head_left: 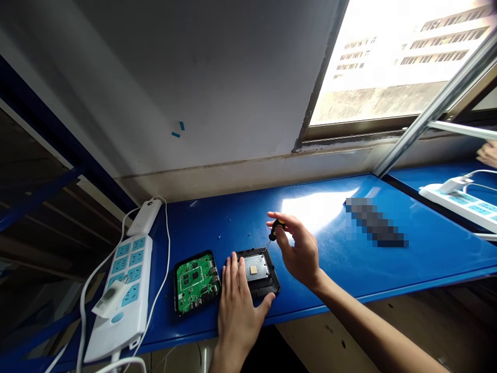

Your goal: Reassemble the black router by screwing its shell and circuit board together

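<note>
My left hand [237,305] lies flat, fingers stretched out, on the left part of a black plastic case half [267,282] that holds a grey metal plate with a small tan pad [254,269]. My right hand [297,246] is closed round a small screwdriver with a black and yellow handle [276,228]; its tip points down at the far right corner of the case half. Just left of it lies a second black case half carrying a green circuit board [196,282].
All of this rests on a blue bench [349,259] beneath a window. A white and teal power strip [124,290] with cables lies at the left, another power strip [462,204] at the far right. Another person's hand [487,153] shows at the right edge.
</note>
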`<state>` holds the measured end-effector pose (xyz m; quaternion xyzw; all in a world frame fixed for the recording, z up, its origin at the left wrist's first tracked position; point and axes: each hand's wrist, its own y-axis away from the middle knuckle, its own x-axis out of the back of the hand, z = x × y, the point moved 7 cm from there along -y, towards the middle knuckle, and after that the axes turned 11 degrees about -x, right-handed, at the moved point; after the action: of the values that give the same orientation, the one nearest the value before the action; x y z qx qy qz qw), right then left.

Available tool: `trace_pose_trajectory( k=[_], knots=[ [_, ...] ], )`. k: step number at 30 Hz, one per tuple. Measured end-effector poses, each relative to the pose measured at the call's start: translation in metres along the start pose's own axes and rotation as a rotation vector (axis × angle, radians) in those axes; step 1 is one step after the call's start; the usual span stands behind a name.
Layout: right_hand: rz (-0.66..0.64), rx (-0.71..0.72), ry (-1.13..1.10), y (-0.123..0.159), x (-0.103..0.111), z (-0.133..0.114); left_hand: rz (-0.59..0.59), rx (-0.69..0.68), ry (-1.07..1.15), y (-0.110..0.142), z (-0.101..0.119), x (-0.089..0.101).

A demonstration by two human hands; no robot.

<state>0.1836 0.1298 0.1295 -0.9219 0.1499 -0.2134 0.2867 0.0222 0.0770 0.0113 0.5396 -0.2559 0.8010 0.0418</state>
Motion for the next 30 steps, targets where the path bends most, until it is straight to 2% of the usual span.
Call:
trace_pose_trajectory(
  k=[7, 13, 18, 22, 26, 30],
  knots=[
    [0.082, -0.045, -0.015, -0.012, 0.016, 0.025, -0.003, 0.014, 0.006, 0.0, 0.0, -0.001],
    [0.134, -0.165, -0.187, -0.009, 0.007, 0.055, -0.027, 0.021, -0.009, 0.0, 0.001, 0.0],
    [0.137, -0.254, -0.322, -0.004, -0.005, 0.065, -0.039, -0.01, -0.021, 0.0, 0.004, 0.003],
    [0.128, -0.357, -0.341, -0.002, -0.01, 0.076, -0.023, -0.035, -0.025, 0.0, 0.006, 0.005],
    [0.172, -0.42, -0.309, 0.001, -0.001, 0.089, -0.003, -0.04, -0.029, -0.001, 0.005, 0.006],
    [0.204, -0.409, -0.248, 0.006, 0.015, 0.093, -0.003, -0.017, -0.035, 0.0, 0.003, 0.004]
  ],
)
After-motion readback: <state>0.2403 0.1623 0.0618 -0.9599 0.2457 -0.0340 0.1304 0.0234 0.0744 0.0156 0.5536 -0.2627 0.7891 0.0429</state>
